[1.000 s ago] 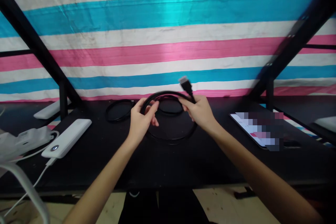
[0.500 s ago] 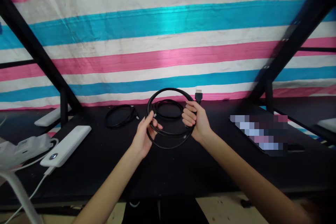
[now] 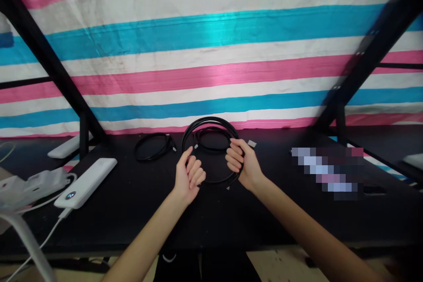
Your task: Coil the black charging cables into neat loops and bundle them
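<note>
Between my hands is a black cable wound into a loose coil (image 3: 211,120). My left hand (image 3: 190,174) is closed around the coil's left side, fingers curled inward. On the opposite side my right hand (image 3: 243,163) is wrapped round the cable. A pale metal plug (image 3: 252,143) shows just past the right knuckles, and a small light tip hangs low inside the right part of the coil. Behind the held coil, a second coiled black cable (image 3: 213,139) lies on the table. A third coiled black cable (image 3: 152,147) rests to the left of it.
On the left of the black table (image 3: 205,224) lies a white power bank (image 3: 87,183) with a white cord plugged in. White chargers (image 3: 42,185) sit beside it. A pixelated flat object (image 3: 324,169) lies at the right. Black frame posts (image 3: 59,70) flank a striped sheet.
The held coil has come down slightly, and its plug has dropped and tilted. My left fingers have curled further closed around the cable. The view has shifted a little.
</note>
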Motion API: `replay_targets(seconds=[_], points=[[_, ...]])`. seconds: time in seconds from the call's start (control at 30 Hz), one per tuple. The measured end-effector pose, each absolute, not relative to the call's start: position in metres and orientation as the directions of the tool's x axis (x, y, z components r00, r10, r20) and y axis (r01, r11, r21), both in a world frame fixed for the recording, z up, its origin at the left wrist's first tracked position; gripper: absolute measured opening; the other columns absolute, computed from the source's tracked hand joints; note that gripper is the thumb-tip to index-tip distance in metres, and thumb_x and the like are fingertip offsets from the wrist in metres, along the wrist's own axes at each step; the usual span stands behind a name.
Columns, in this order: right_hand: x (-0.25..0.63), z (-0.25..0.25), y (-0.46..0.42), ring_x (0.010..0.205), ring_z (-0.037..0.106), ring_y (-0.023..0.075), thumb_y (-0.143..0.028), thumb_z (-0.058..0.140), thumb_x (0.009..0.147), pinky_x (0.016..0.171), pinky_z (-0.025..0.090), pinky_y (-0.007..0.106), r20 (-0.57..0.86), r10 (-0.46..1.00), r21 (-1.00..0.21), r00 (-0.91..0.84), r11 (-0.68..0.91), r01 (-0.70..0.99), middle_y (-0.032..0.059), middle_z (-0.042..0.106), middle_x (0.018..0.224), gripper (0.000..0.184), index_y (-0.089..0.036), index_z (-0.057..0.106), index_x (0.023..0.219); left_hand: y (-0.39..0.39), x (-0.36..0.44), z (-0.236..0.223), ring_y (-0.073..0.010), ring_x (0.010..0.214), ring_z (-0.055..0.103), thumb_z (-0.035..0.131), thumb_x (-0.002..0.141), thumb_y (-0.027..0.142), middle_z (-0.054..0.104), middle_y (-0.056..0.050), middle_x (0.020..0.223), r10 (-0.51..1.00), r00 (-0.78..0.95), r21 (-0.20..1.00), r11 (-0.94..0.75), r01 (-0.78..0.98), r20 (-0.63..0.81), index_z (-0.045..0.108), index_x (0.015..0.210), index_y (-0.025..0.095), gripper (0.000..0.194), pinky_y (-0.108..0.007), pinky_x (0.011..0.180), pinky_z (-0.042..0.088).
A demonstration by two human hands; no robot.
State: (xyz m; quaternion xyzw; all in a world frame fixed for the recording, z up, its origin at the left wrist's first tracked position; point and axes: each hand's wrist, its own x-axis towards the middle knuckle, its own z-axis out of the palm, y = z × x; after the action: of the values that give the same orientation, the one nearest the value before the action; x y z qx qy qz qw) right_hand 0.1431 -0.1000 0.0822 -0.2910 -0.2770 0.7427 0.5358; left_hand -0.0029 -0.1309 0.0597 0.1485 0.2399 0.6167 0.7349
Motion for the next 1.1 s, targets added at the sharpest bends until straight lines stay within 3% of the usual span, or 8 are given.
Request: replay_targets(seconds=[0.1, 0.23, 0.47, 0.67, 0.73, 0.83, 0.97, 1.1], points=[[0.149, 0.082, -0.104, 0.032, 0.005, 0.0032, -0.026, 0.055, 0.071, 0.027, 0.006, 0.017, -0.140, 0.925, -0.655, -0.353, -0.354, -0.668, -0.0096, 0.012, 0.035, 0.050, -0.022, 0.013, 0.045, -0.138, -0.005, 0.064, -0.0043, 0.018, 0.020, 0.045, 0.087, 0.029, 0.018, 0.005, 0.026, 0.966, 0.237, 0.505, 0.254, -0.825, -0.098, 0.009, 0.039, 0.019, 0.061, -0.020, 0.028, 0.008], [0.148, 0.086, -0.098, 0.033, 0.008, 0.0024, -0.020, 0.052, 0.070, 0.026, 0.012, 0.014, -0.084, 0.951, -0.601, -0.296, -0.286, -0.746, -0.0103, 0.013, 0.038, 0.044, -0.022, 0.015, 0.046, -0.130, -0.008, 0.076, -0.0032, 0.020, 0.017, 0.041, 0.086, 0.022, 0.016, 0.006, 0.030, 0.998, 0.048, 0.578, 0.062, -0.814, -0.040, 0.010, 0.041, 0.020, 0.055, -0.020, 0.029, 0.011], [0.123, 0.089, -0.023, 0.033, 0.024, 0.0020, -0.020, 0.052, 0.077, 0.032, 0.027, 0.012, -0.189, 0.975, -0.810, 0.119, -0.086, -0.580, -0.0118, 0.025, 0.044, 0.024, -0.021, 0.036, 0.059, -0.056, 0.018, 0.073, -0.0037, 0.028, 0.018, 0.033, 0.085, 0.017, 0.014, 0.008, 0.036, 0.976, -0.214, 0.860, -0.086, -0.502, -0.027, 0.013, 0.046, 0.021, 0.044, -0.017, 0.037, 0.026], [0.123, 0.048, 0.030, 0.043, 0.047, 0.0067, -0.018, 0.046, 0.078, 0.043, 0.043, 0.016, -0.108, 0.927, -0.941, 0.360, 0.022, -0.338, -0.0073, 0.044, 0.055, 0.008, -0.022, 0.039, 0.077, -0.011, 0.029, 0.054, -0.0173, 0.070, 0.063, 0.042, 0.082, 0.025, 0.058, -0.002, 0.064, 0.917, -0.387, 0.995, -0.095, 0.025, 0.098, 0.048, 0.085, 0.018, 0.010, -0.032, 0.077, 0.048], [0.128, 0.032, 0.037, 0.056, 0.057, 0.0109, -0.018, 0.044, 0.078, 0.052, 0.050, 0.021, -0.060, 0.919, -0.977, 0.389, 0.026, -0.213, -0.0027, 0.053, 0.067, 0.017, -0.021, 0.041, 0.095, -0.006, 0.024, 0.044, -0.0266, 0.099, 0.061, 0.051, 0.076, 0.021, 0.064, -0.013, 0.095, 0.892, -0.432, 0.970, -0.030, 0.243, 0.136, 0.045, 0.108, 0.013, 0.034, -0.043, 0.093, 0.041], [0.137, 0.013, 0.041, 0.087, 0.063, 0.0202, -0.016, 0.047, 0.075, 0.073, 0.053, 0.031, 0.038, 0.928, -0.999, 0.372, 0.029, 0.030, 0.0096, 0.060, 0.093, 0.044, -0.015, 0.038, 0.118, -0.003, 0.016, 0.026, -0.0358, 0.130, 0.037, 0.055, 0.072, 0.017, 0.046, -0.026, 0.132, 0.880, -0.430, 0.854, 0.058, 0.517, 0.201, 0.032, 0.130, 0.007, 0.063, -0.052, 0.107, 0.023], [0.145, 0.002, 0.039, 0.127, 0.040, 0.0305, -0.015, 0.053, 0.071, 0.104, 0.034, 0.040, 0.188, 0.937, -0.921, 0.293, 0.064, 0.385, 0.0205, 0.045, 0.132, 0.066, -0.009, 0.034, 0.134, -0.001, 0.010, 0.004, -0.0332, 0.139, 0.020, 0.045, 0.079, 0.020, 0.031, -0.026, 0.145, 0.914, -0.310, 0.660, 0.063, 0.748, 0.264, 0.027, 0.138, 0.003, 0.063, -0.049, 0.112, 0.014], [0.152, 0.001, 0.033, 0.129, 0.033, 0.0362, -0.022, 0.050, 0.079, 0.105, 0.027, 0.045, 0.208, 0.949, -0.782, 0.236, 0.017, 0.623, 0.0247, 0.036, 0.138, 0.067, -0.002, 0.028, 0.140, 0.006, 0.004, -0.005, -0.0326, 0.139, 0.022, 0.037, 0.087, 0.033, 0.030, -0.023, 0.148, 0.947, -0.198, 0.510, 0.043, 0.859, 0.253, 0.033, 0.138, 0.004, 0.058, -0.046, 0.112, 0.018]])
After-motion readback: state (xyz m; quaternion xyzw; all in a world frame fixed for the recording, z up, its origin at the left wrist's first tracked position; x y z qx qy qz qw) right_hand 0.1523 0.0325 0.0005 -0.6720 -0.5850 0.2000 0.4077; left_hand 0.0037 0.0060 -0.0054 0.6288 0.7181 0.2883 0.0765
